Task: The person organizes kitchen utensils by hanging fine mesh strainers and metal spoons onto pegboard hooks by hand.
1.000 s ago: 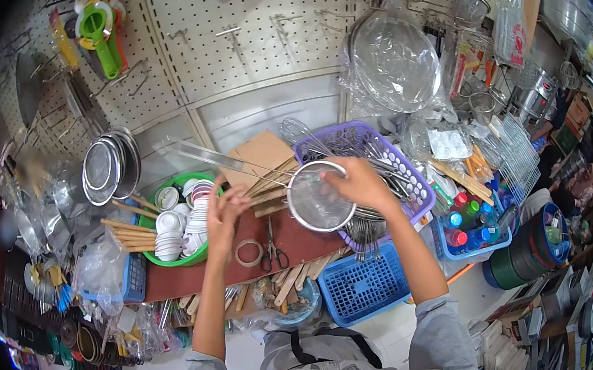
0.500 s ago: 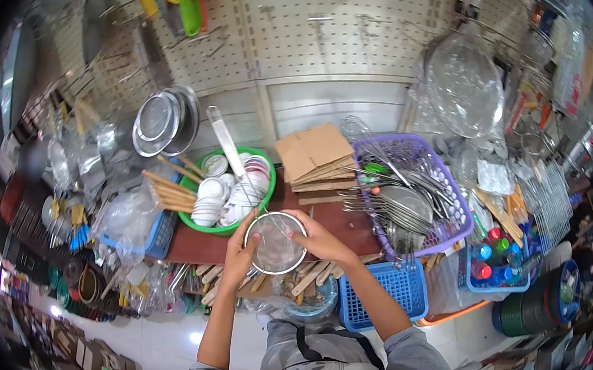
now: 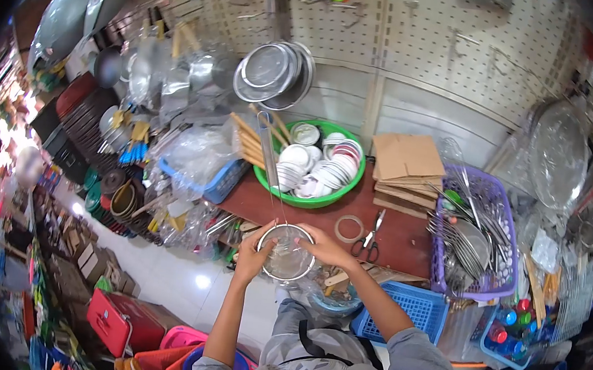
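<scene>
A round mesh strainer (image 3: 293, 263) with a shiny rim is held up in front of my body, its long metal handle (image 3: 268, 155) pointing away toward the wall. My left hand (image 3: 253, 255) grips the rim on the left side, thumb over the mesh. On the opposite side, my right hand (image 3: 326, 248) holds the rim, its thumb also on top. Just beyond the strainer, a roll of tape (image 3: 349, 229) and scissors (image 3: 370, 240) lie on the reddish-brown table (image 3: 406, 241).
A green basin (image 3: 311, 202) of white cups and bowls stands behind the strainer. Flattened cardboard (image 3: 408, 158) is stacked beside a purple basket (image 3: 491, 178) of metal utensils. Blue baskets (image 3: 398, 318) sit at the near edge. A red case (image 3: 111, 322) rests lower left.
My view has swung left, so the table items appear farther right and the red case shows. The tape and scissors have come into sight. Both hands still hold the strainer.
</scene>
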The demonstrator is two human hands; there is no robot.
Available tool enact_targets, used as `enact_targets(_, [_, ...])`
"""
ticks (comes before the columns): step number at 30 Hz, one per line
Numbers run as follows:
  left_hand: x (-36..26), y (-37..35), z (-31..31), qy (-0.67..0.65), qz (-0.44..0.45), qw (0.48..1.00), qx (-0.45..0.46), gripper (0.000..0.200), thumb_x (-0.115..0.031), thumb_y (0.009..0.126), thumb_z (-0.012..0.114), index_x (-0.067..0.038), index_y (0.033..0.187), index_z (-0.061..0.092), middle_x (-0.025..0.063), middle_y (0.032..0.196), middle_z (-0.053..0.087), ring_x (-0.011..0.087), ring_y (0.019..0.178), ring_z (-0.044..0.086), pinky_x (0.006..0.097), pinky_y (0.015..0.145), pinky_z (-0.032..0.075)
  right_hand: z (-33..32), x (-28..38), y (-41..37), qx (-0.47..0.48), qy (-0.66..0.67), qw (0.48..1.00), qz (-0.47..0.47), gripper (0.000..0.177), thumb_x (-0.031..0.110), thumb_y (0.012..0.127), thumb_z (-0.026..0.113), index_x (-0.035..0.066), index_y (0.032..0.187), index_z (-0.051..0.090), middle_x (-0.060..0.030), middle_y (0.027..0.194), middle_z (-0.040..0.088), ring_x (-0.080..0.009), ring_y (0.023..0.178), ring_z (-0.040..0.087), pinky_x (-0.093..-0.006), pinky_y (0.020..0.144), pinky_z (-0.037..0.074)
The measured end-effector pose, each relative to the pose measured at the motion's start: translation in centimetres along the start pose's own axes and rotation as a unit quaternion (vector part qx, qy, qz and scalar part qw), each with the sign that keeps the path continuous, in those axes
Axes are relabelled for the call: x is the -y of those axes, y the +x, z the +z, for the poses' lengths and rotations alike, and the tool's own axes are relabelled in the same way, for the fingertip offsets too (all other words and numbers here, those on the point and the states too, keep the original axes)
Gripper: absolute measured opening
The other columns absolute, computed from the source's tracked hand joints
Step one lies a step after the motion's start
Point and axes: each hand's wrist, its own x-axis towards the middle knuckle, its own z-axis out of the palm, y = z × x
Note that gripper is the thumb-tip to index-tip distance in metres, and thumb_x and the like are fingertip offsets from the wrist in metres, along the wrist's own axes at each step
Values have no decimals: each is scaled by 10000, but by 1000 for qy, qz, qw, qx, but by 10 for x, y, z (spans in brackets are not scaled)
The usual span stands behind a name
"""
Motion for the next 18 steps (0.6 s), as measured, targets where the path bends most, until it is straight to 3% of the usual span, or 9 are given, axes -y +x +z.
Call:
enact_targets(5, [-6, -14, -28, 46, 30, 997, -55, 477, -19, 977, 680, -32, 1450, 618, 105, 1402, 685, 150, 1264, 621, 307, 1094, 451, 22, 22, 38, 26, 45, 998, -24, 460, 166, 1040, 659, 33, 1462, 536, -95, 1209, 698, -124, 1079, 652, -296, 940, 534])
enact_targets(8, [8, -18, -48, 78, 0, 994, -77, 466, -41, 975, 696, -66, 1437, 642, 91, 1365, 709, 125, 1214, 632, 302, 1051, 474, 32, 54, 76, -16, 73, 996, -45, 498, 196, 1039, 665, 55, 1493, 516, -88, 1177, 714, -113, 1006, 679, -284, 870, 559])
enact_targets(9, [4, -18, -49, 94, 36, 991, -87, 457, -81, 976, 718, -86, 1429, 654, 82, 1330, 731, 105, 1166, 635, 303, 1023, 486, 32, 58, 86, -8, 123, 992, -11, 525, 217, 1040, 662, 71, 1515, 494, -94, 1143, 728, -126, 976, 703, -288, 813, 587])
enact_targets(12, [1, -15, -57, 72, -7, 995, -74, 459, -118, 984, 726, -101, 1436, 650, 88, 1324, 734, 85, 1100, 629, 290, 958, 509, 28, 71, 123, -38, 124, 991, -24, 497, 196, 1055, 634, 18, 1494, 484, -91, 1127, 731, -163, 972, 727, -321, 789, 629])
enact_targets(13, [-9, -13, -58, 68, -39, 995, -68, 456, -132, 993, 722, -123, 1443, 648, 88, 1311, 739, 72, 1041, 621, 269, 880, 520, 27, 75, 135, -46, 127, 990, -50, 468, 184, 1048, 654, -23, 1440, 506, -99, 1090, 732, -161, 961, 731, -309, 749, 633])
enact_targets(16, [-8, 5, -65, 86, 64, 993, -54, 453, -127, 1001, 712, -135, 1448, 646, 78, 1306, 737, 70, 1004, 616, 251, 834, 520, 20, 97, 164, -60, 124, 985, -108, 461, 186, 1029, 693, -36, 1395, 523, -103, 1036, 735, -159, 964, 732, -293, 720, 635])
enact_targets(18, [-16, 21, -70, 57, 50, 996, -50, 410, -126, 1006, 706, -100, 1413, 668, 80, 1303, 729, 98, 1023, 642, 265, 869, 530, 19, 115, 173, -80, 129, 981, -123, 468, 189, 1013, 720, -38, 1375, 529, -103, 994, 737, -140, 900, 731, -268, 652, 628])
